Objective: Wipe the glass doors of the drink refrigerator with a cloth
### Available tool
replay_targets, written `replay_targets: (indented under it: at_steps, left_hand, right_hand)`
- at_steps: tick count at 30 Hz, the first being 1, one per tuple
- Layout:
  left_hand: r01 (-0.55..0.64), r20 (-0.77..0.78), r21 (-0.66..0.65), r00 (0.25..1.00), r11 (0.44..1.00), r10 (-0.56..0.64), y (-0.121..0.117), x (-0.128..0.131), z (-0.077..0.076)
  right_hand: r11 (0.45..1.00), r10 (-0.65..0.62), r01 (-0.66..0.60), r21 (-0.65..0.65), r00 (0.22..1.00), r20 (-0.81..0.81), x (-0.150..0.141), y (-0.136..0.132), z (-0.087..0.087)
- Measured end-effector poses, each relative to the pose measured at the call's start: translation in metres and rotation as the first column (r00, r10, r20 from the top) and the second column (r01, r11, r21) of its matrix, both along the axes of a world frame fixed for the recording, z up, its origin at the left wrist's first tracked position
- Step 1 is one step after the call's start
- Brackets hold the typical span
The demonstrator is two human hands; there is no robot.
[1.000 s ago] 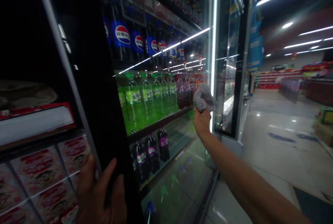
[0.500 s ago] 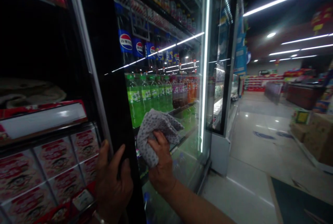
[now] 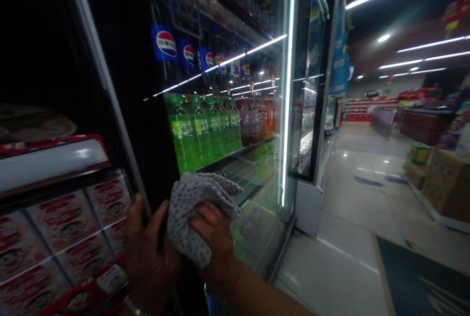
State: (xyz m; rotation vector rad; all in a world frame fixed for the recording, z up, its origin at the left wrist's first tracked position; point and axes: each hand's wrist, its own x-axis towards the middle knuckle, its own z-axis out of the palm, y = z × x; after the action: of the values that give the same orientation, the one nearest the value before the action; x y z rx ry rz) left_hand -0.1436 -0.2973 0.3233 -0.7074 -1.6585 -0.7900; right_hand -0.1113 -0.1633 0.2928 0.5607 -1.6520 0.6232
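Note:
My right hand (image 3: 215,240) grips a grey dotted cleaning cloth (image 3: 189,213) and presses it against the glass door (image 3: 253,164) of a drinks fridge, near the door's dark frame (image 3: 147,134). Beside it, my left hand (image 3: 152,252) rests on that frame with its fingers spread, holding nothing. Behind the glass stand green soda bottles (image 3: 205,134), with cola bottles (image 3: 167,44) on the shelf above. The cloth hides part of the lower shelf.
Red and white boxes (image 3: 55,228) fill a shelf close on the left. A bright light strip (image 3: 288,85) runs down the fridge's far side. Cardboard boxes (image 3: 446,183) stand across the tiled aisle (image 3: 341,193), and a dark mat (image 3: 422,277) lies at lower right.
My right hand has moved the cloth down and left over the glass, closer to my left hand. My left hand stays on the frame, and the view has shifted slightly.

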Motion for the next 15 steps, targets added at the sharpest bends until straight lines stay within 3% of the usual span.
replay_targets:
  at_steps: [4, 9, 12, 15]
  left_hand:
    - [-0.023, -0.03, 0.042, 0.999, 0.999, 0.024, 0.003, 0.001, 0.002]
    - [-0.062, 0.044, 0.068, 0.997, 0.996, 0.059, 0.0, 0.0, -0.003]
    - [-0.081, 0.049, 0.083, 0.996, 0.993, 0.077, 0.0, 0.003, -0.003]
    - [-0.094, 0.071, 0.101, 0.994, 0.99, 0.087, 0.003, 0.008, 0.0]
  right_hand:
    - [0.995, -0.079, 0.075, -0.069, 0.996, -0.049, -0.014, 0.021, -0.008]
    - [0.951, -0.169, 0.164, -0.263, 0.986, 0.003, -0.042, 0.075, -0.035]
    - [0.852, -0.23, 0.248, -0.461, 0.969, 0.095, -0.063, 0.117, -0.057]
    - [0.661, -0.238, 0.415, -0.625, 0.906, 0.35, -0.079, 0.164, -0.083]
